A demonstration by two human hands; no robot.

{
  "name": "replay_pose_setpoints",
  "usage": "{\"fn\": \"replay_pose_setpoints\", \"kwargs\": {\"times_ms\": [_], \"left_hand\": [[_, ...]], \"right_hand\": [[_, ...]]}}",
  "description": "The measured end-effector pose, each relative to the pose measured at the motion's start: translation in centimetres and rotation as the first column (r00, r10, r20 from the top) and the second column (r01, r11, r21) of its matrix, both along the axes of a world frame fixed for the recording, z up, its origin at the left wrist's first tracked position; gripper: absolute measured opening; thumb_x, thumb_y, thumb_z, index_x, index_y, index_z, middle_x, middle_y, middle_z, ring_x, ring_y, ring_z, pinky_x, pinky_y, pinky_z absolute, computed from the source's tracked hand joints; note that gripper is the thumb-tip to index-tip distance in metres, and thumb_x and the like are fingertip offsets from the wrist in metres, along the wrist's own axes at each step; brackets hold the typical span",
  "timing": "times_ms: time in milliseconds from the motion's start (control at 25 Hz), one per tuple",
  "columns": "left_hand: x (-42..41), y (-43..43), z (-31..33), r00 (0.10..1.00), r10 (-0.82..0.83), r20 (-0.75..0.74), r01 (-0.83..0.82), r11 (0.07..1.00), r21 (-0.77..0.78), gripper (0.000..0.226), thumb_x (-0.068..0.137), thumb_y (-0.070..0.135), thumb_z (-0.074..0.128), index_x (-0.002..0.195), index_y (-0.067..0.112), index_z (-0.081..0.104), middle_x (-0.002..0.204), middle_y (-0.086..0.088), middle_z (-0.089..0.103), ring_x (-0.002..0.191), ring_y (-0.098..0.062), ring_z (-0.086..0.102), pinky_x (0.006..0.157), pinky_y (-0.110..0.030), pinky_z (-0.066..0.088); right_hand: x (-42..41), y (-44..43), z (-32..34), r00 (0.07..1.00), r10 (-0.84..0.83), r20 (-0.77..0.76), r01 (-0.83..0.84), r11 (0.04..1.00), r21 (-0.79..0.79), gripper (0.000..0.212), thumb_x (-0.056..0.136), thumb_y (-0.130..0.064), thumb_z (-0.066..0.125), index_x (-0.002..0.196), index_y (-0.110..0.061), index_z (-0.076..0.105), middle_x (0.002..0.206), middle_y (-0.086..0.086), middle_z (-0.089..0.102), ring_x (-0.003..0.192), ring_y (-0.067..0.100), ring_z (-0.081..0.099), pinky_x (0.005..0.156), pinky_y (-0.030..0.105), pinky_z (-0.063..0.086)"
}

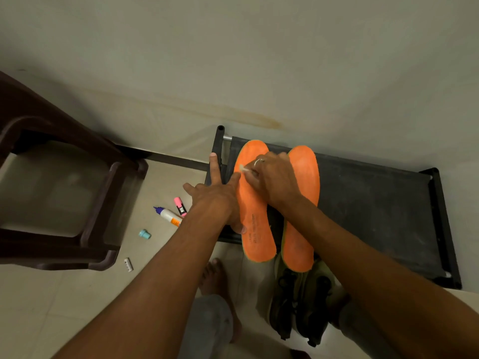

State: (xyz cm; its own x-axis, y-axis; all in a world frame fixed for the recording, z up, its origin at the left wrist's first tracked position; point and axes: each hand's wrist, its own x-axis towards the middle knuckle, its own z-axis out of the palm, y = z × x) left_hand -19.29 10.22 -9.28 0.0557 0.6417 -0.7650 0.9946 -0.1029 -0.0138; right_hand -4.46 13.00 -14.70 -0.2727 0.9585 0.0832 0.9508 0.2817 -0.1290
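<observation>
Two orange insoles lie side by side, undersides up, on a low black rack. My left hand lies flat with straight fingers on the left edge of the left insole, its thumb pressing near the printed text. My right hand is over the same insole and pinches a small whitish tool whose tip touches the orange surface near the toe end. The right insole lies partly under my right forearm.
A dark brown plastic chair stands at the left. On the tiled floor lie a glue bottle, a pink highlighter, a teal cap and a small white piece. Dark olive shoes sit below the rack, next to bare feet.
</observation>
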Motion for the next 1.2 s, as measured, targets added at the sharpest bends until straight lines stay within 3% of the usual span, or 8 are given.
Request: {"fn": "replay_pose_setpoints", "kwargs": {"times_ms": [200, 320, 480, 600, 760, 920, 1040, 1200], "left_hand": [[-0.2, 0.1, -0.2, 1.000, 0.008, 0.011, -0.008, 1.000, -0.008, 0.141, 0.060, 0.060, 0.087, 0.153, 0.045, -0.017, 0.142, -0.016, -0.056, 0.139, -0.050, 0.031, 0.116, -0.068, 0.012], [-0.2, 0.0, -0.1, 1.000, -0.006, 0.005, 0.006, 1.000, 0.003, 0.140, 0.061, 0.060, 0.087, 0.153, 0.045, -0.018, 0.142, -0.016, -0.056, 0.139, -0.050, 0.032, 0.116, -0.069, 0.013], [-0.2, 0.1, 0.0, 1.000, 0.007, 0.014, -0.007, 1.000, -0.007, 0.141, 0.060, 0.059, 0.088, 0.153, 0.044, -0.017, 0.143, -0.016, -0.055, 0.140, -0.050, 0.030, 0.116, -0.069, 0.012], [0.0, -0.1, -0.1, 1.000, -0.007, 0.002, 0.007, 1.000, 0.009, 0.141, 0.061, 0.059, 0.087, 0.153, 0.045, -0.019, 0.143, -0.016, -0.055, 0.139, -0.049, 0.032, 0.116, -0.068, 0.013], [-0.2, 0.1, -0.3, 1.000, 0.008, 0.015, -0.008, 1.000, -0.004, 0.140, 0.061, 0.059, 0.087, 0.153, 0.046, -0.017, 0.143, -0.015, -0.055, 0.140, -0.049, 0.031, 0.116, -0.068, 0.013], [-0.2, 0.1, -0.4, 1.000, -0.004, 0.015, 0.003, 1.000, 0.013, 0.139, 0.062, 0.059, 0.087, 0.152, 0.047, -0.019, 0.143, -0.015, -0.055, 0.138, -0.049, 0.033, 0.115, -0.068, 0.014], [-0.3, 0.1, -0.5, 1.000, 0.005, 0.023, -0.005, 1.000, 0.001, 0.139, 0.060, 0.061, 0.087, 0.153, 0.045, -0.016, 0.143, -0.015, -0.055, 0.139, -0.049, 0.031, 0.115, -0.069, 0.012], [-0.3, 0.2, -0.5, 1.000, 0.010, 0.021, -0.010, 1.000, -0.001, 0.141, 0.059, 0.060, 0.088, 0.152, 0.047, -0.018, 0.141, -0.014, -0.057, 0.139, -0.050, 0.031, 0.115, -0.070, 0.011]], "right_hand": [[1.2, 1.3, 0.5, 0.989, -0.145, -0.027, 0.145, 0.989, 0.017, 0.041, 0.096, -0.039, 0.052, 0.058, -0.022, 0.049, 0.067, -0.002, 0.059, 0.074, 0.023, 0.055, 0.069, 0.037, 0.030], [0.1, 0.6, -0.2, 0.995, 0.022, 0.098, -0.028, 0.998, 0.062, 0.039, 0.097, -0.039, 0.049, 0.065, -0.022, 0.064, 0.072, -0.001, 0.065, 0.074, 0.022, 0.055, 0.069, 0.037, 0.028], [1.1, 2.2, 0.7, 0.988, -0.141, 0.056, 0.138, 0.990, 0.039, 0.039, 0.099, -0.041, 0.046, 0.078, -0.021, 0.071, 0.081, 0.000, 0.069, 0.083, 0.022, 0.058, 0.075, 0.039, 0.033], [-0.5, 0.9, -0.2, 0.994, 0.034, 0.101, -0.041, 0.997, 0.064, 0.037, 0.099, -0.039, 0.047, 0.077, -0.023, 0.074, 0.077, 0.001, 0.069, 0.079, 0.023, 0.059, 0.071, 0.039, 0.034], [0.9, 2.2, 1.0, 0.985, -0.170, -0.036, 0.172, 0.985, 0.032, 0.038, 0.097, -0.039, 0.051, 0.063, -0.022, 0.056, 0.074, 0.000, 0.065, 0.077, 0.022, 0.055, 0.073, 0.038, 0.031], [-0.2, 0.3, 0.1, 1.000, 0.002, -0.023, -0.004, 0.998, -0.056, 0.040, 0.098, -0.046, 0.046, 0.082, -0.025, 0.075, 0.078, -0.004, 0.066, 0.078, 0.018, 0.056, 0.076, 0.040, 0.037], [1.1, 0.6, 0.7, 0.982, -0.141, -0.127, 0.137, 0.990, -0.036, 0.036, 0.096, -0.042, 0.054, 0.073, -0.021, 0.073, 0.074, -0.001, 0.066, 0.074, 0.022, 0.058, 0.075, 0.040, 0.039], [0.5, -0.9, 0.4, 1.000, 0.018, -0.011, -0.019, 0.997, -0.073, 0.034, 0.096, -0.042, 0.050, 0.082, -0.026, 0.076, 0.080, -0.003, 0.069, 0.078, 0.021, 0.058, 0.075, 0.037, 0.035]]}}
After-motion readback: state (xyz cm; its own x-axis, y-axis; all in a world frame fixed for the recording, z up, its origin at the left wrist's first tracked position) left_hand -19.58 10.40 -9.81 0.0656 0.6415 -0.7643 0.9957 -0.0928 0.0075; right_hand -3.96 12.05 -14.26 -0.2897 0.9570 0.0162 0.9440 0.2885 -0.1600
